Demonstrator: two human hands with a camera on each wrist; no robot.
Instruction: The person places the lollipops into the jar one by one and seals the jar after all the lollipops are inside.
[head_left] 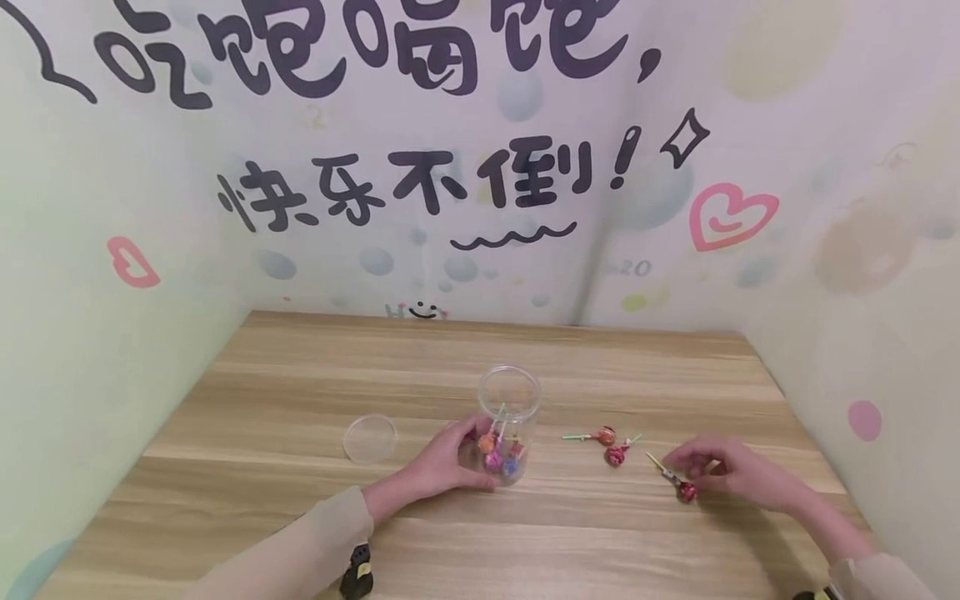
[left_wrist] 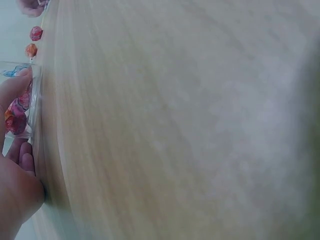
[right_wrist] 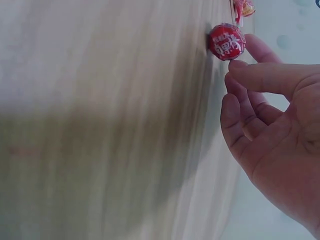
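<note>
My left hand (head_left: pixel 442 467) grips a clear plastic jar (head_left: pixel 529 437) low on its side, thumb in front and fingers behind. The jar stands upright with no lid on its mouth. Several wrapped lollipops (head_left: pixel 492 458) are inside it, heads down at the bottom. At the right, my right hand (head_left: pixel 746 477) has its thumb and fingers bent loosely and apart beside a red-wrapped lollipop (head_left: pixel 686 492) on the table. In the right wrist view, the thumb tip comes right to the edge of this red lollipop head (right_wrist: pixel 227 42).
An orange-wrapped lollipop (head_left: pixel 606 436) and another red one (head_left: pixel 616 455) lie between the jar and my right hand. A round clear lid (head_left: pixel 370 439) lies left of the jar. Walls border the wooden table (head_left: pixel 300 375) at the back and both sides.
</note>
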